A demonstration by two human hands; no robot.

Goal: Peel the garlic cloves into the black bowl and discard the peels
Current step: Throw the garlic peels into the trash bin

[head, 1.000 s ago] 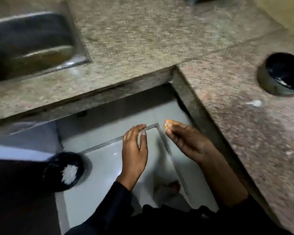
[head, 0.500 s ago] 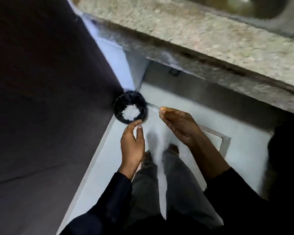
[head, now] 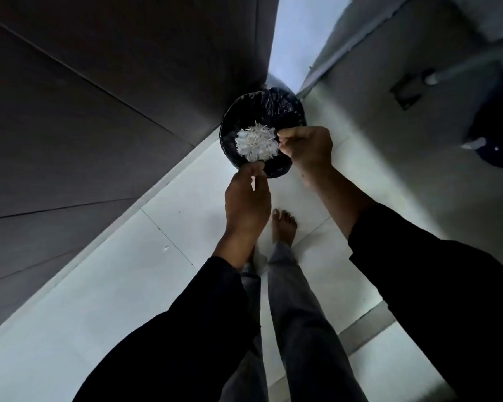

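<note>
A black-lined bin stands on the floor against a dark wall, with a heap of white garlic peels inside it. My left hand hovers at the bin's near rim, thumb and fingertips pinched together. My right hand is over the bin's right rim, fingers curled with their tips beside the peel heap. I see no peel clearly held in either hand. The black bowl and the garlic cloves are out of view.
A dark cabinet wall fills the left side. White floor tiles run under my legs and a bare foot. A dark blue object sits at the right edge under a grey counter wall.
The view swung from the counter down to the floor bin. Both hands moved over the bin, and their fingers went from straight to curled.
</note>
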